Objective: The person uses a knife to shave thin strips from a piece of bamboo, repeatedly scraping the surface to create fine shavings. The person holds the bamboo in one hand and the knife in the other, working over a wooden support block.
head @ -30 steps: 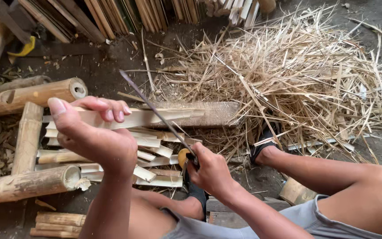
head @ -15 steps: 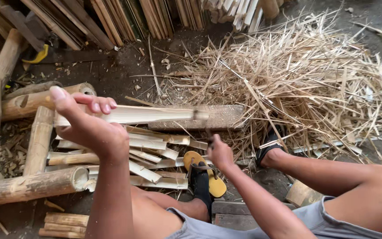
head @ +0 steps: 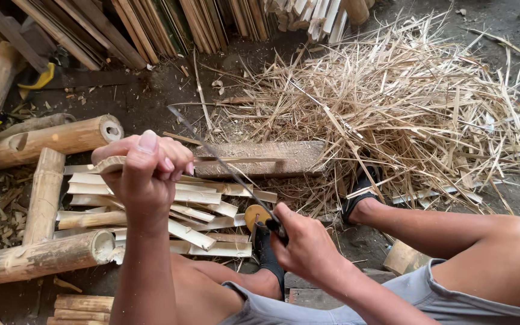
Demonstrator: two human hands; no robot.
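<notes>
Bamboo strip point(head: 151, 162) sits clenched in the left hand point(head: 145, 171) over the wooden block point(head: 260, 157); the right hand point(head: 305, 244) grips the knife point(head: 224, 165). A slipping blade could cut those close fingers.

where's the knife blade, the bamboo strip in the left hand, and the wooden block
knife blade point(head: 224, 161), head view, mid-blade
bamboo strip point(head: 236, 160), head view, thin part beyond the fingers
wooden block point(head: 296, 157), head view, top face

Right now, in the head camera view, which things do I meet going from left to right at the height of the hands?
Round bamboo pole standing on end → left hand gripping a flat bamboo slat → long thin knife blade → right hand on the knife handle → black sandal → heap of pale bamboo shavings.
</notes>
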